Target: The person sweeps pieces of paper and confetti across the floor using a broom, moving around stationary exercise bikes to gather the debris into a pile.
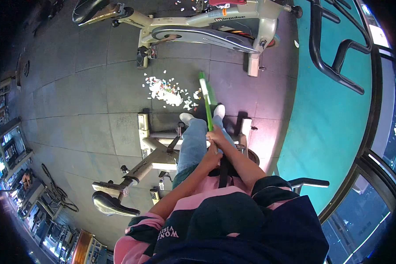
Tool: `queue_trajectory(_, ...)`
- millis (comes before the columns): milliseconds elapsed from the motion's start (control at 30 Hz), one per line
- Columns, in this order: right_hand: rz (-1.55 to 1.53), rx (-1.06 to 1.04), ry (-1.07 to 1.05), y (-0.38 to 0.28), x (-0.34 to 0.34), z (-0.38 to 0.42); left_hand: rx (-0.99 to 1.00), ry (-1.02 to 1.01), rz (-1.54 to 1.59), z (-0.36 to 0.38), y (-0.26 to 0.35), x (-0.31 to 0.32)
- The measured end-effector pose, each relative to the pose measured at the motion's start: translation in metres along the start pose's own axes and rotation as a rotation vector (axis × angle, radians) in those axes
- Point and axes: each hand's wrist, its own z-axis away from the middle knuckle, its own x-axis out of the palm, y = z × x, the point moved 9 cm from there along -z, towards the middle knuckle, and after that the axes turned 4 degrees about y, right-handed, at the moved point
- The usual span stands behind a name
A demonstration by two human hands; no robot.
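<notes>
A broom (208, 112) with a green handle slants forward from my body, its white and green head (203, 84) down at the floor. My right hand (215, 135) wraps around the handle just in front of my thighs. Closer to my waist, my left hand (212, 156) is closed around the upper end of the same handle. Left of the broom head lies a heap of torn paper scraps (165, 91), mostly white with some coloured bits. A few loose scraps are scattered between the heap and the broom.
Ahead stands an exercise bike (198, 33). Another bike (138, 169) is around and beside my legs, its saddle (110, 204) to the left. Black handlebars (334, 66) reach in over the turquoise floor strip (325, 136) at right. A coiled rope (57, 193) lies left.
</notes>
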Motion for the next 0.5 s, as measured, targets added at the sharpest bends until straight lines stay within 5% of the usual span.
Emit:
queue_trajectory(100,0.003,-0.119,-0.103,-0.004,0.025,-0.008,0.191,0.024,-0.096,-0.005,-0.007,-0.01)
queue_trajectory(267,-0.044,-0.053,-0.251,-0.067,0.036,0.043,0.139,-0.164,0.153,0.028,0.008,0.013)
queue_trajectory(500,0.345,-0.145,-0.126,-0.068,-0.068,0.071,0.152,-0.452,-0.036,0.037,0.028,0.055)
